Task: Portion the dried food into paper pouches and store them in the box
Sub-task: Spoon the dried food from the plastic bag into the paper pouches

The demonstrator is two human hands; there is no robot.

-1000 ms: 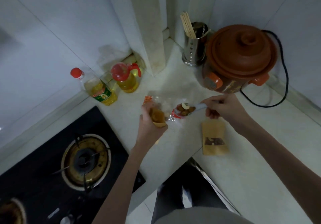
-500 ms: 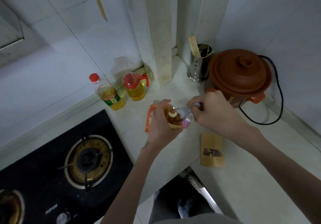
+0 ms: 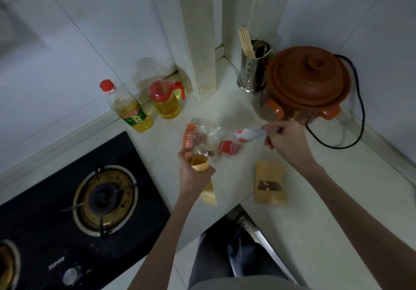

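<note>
Head view, only view. Left hand (image 3: 194,172) sits at centre frame, fingers wrapped round an open brown paper pouch (image 3: 201,170), mouth up; the pouch's lower end pokes out below the hand toward 5 o'clock. Right hand (image 3: 284,143) is at 3 o'clock from the left hand, well apart from it, fingers pinching the handle of a white spoon (image 3: 248,134). Spoon bowl points toward 9 o'clock and is blurred; cannot tell if it carries anything.

Clear plastic bag of dried food (image 3: 203,137) lies on the counter (image 3: 315,233) at 12 o'clock from the left hand, between the two hands, with an orange patterned strip on its left edge and brown pieces inside. A red patch of the bag (image 3: 229,147) lies just below the spoon bowl. Second paper pouch (image 3: 270,182) lies flat on the counter at 6 o'clock from the right hand, small dark window on its face, nothing touching it.

Storage box: not visible.

Rest:
- Brown clay cooker (image 3: 307,84) with lid on, 12 o'clock from the right hand, black cord looping right.
- Steel chopstick holder (image 3: 253,69) just left of the cooker.
- Oil bottle (image 3: 130,109) and oil jug with red lid (image 3: 167,100) at 11 o'clock from the left hand, near the wall.
- Black gas hob (image 3: 67,211) at 8 o'clock, burner unlit.
</note>
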